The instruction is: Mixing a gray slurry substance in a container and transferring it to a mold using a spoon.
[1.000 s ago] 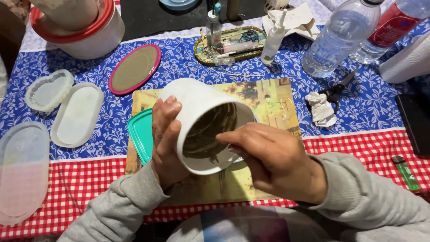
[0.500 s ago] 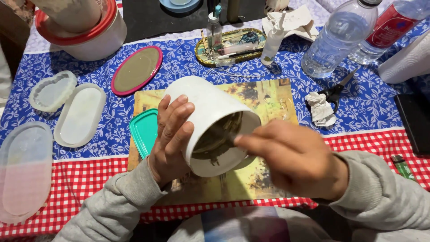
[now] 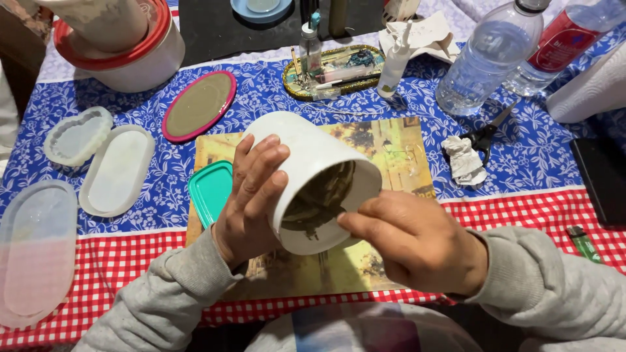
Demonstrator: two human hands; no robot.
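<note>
A white round tub (image 3: 306,163) is being held tilted on its side above a picture placemat (image 3: 391,153), its open mouth turned toward the wearer. The left hand (image 3: 251,195) is being pressed against the tub's wall, fingers spread apart and curled round it; the right hand (image 3: 411,241) is being kept at the rim, fingers drawn together with the tips at the lip of the opening, though whether anything is pinched between them cannot be told. Dark residue is being shown clinging to the inner wall, so the step in hand is judged to be the scraping or clearing of the tub's inside; the next move is judged to call for a steady left-hand grip while the tub is being turned, so that the untouched part of the wall is brought to the fingertips.

Counted about it: one teal lid (image 3: 210,189) just beside the left hand, three translucent moulds (image 3: 117,169), one pink-rimmed oval mould (image 3: 199,104), two plastic bottles (image 3: 486,62), one pair of scissors (image 3: 486,133), one crumpled tissue (image 3: 464,160), one green lighter (image 3: 582,242)
</note>
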